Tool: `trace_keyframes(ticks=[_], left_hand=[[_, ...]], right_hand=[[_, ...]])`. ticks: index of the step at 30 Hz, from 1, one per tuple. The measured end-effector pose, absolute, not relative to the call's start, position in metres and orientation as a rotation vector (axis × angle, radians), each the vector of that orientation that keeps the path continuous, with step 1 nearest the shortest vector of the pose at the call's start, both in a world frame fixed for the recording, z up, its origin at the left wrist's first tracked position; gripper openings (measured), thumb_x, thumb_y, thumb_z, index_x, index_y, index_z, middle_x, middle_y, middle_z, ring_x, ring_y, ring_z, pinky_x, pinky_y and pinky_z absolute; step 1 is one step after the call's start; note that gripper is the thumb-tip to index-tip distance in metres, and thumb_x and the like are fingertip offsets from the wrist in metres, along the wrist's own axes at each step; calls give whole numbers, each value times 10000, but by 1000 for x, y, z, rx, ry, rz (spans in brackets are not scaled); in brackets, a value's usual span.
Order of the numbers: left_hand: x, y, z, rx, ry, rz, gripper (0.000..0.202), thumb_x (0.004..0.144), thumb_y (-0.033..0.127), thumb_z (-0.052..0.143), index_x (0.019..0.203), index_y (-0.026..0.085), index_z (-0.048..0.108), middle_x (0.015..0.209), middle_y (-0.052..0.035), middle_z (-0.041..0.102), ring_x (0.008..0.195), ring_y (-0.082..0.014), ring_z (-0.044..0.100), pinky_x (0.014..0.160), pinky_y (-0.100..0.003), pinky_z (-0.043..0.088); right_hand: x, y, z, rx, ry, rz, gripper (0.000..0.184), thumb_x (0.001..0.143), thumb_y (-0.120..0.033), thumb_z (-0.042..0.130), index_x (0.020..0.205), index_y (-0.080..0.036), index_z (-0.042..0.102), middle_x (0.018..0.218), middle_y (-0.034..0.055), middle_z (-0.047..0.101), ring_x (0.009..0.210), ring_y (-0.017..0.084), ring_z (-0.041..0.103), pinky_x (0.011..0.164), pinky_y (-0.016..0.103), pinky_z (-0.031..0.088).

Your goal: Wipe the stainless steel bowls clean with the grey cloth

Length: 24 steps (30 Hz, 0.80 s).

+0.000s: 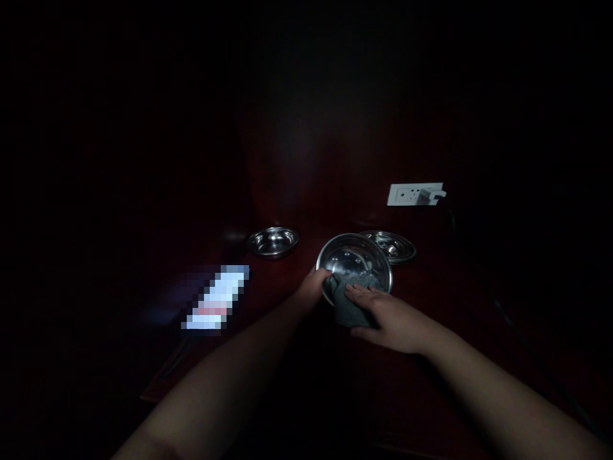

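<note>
A shiny metal bowl (352,248) is held up, tilted so that its inside faces me. My left hand (313,285) grips its left rim, thumb over the edge and the other fingers hidden behind. A dark grey-green cloth (349,310) hangs over the bowl's near rim and reaches into it. On the cloth lies my right hand (383,316), its fingers stretched out and pressing the cloth against the bowl. Behind to the right, a second metal dish (402,248) rests on the table, partly covered by the held bowl. Another metal bowl (272,241) stands farther left.
The dark red table (287,281) is dimly lit. At the left lies a glowing, blurred-out screen (218,300) with a cable near it. A white wall socket (414,194) with a plug is at the back right. A dark cable (527,358) runs down the right side.
</note>
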State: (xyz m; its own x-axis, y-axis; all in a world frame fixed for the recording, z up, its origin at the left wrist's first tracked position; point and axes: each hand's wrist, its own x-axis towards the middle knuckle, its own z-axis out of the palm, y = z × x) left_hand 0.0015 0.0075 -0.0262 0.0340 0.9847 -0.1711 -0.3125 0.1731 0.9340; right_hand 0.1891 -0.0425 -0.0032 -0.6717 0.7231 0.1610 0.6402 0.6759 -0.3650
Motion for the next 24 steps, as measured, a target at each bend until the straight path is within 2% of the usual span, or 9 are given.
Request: trace_keyframes(ticks=[4,7,10,12,15,20,23,24], left_hand=[[2,4,-29,893,952,1134,213,673,270,578,816,134,658,675,-40,678,701,-183,625,717,-300,463],[5,-4,-27,988,761,1044,232,674,264,596,848,132,676,814,-66,715,858,-225,644,809,-333,459],[9,-11,-24,1055,630,1006,271,686,255,617,921,140,684,1031,-85,701,1064,-251,596,935,-348,412],[11,-14,-22,1049,607,1017,302,697,249,613,975,148,674,1114,-80,676,1121,-246,569,974,-347,390],[12,-15,-22,1027,620,1013,302,702,267,630,967,128,666,1096,-94,679,1095,-251,584,961,-357,409],[12,-13,-24,978,678,1044,334,720,354,639,945,108,659,1045,-115,684,1054,-253,600,925,-359,443],[13,-12,-25,957,675,1075,382,720,389,647,981,110,643,1013,-113,688,1037,-245,609,921,-349,447],[13,-12,-25,948,671,1073,387,717,393,652,983,113,638,984,-111,694,1018,-243,619,913,-348,452]], right_hand=[[187,-41,-10,-1064,-2557,396,805,748,-424,650,1425,-136,325,1484,153,298,1378,298,257,1124,478,255],[185,-38,-14,-1046,-2502,363,833,741,-450,655,1437,-160,301,1500,140,264,1387,312,215,1129,509,226],[183,-37,-14,-1075,-2479,322,867,726,-516,645,1432,-141,310,1504,159,234,1392,330,185,1124,538,207],[182,-36,-14,-1087,-2494,306,882,717,-538,642,1423,-116,326,1499,182,232,1396,338,161,1122,556,184],[180,-36,-13,-1005,-2519,318,908,682,-527,680,1414,-112,341,1482,187,286,1397,348,153,1124,577,134],[172,-41,-9,-842,-2515,425,996,584,-442,772,1424,-161,315,1473,158,335,1367,356,264,1123,577,137],[171,-45,-2,-765,-2508,515,912,588,-412,773,1381,-181,389,1447,137,383,1340,341,326,1121,558,165],[171,-46,1,-735,-2505,558,848,603,-398,765,1353,-190,428,1419,125,424,1314,328,372,1113,540,206]])
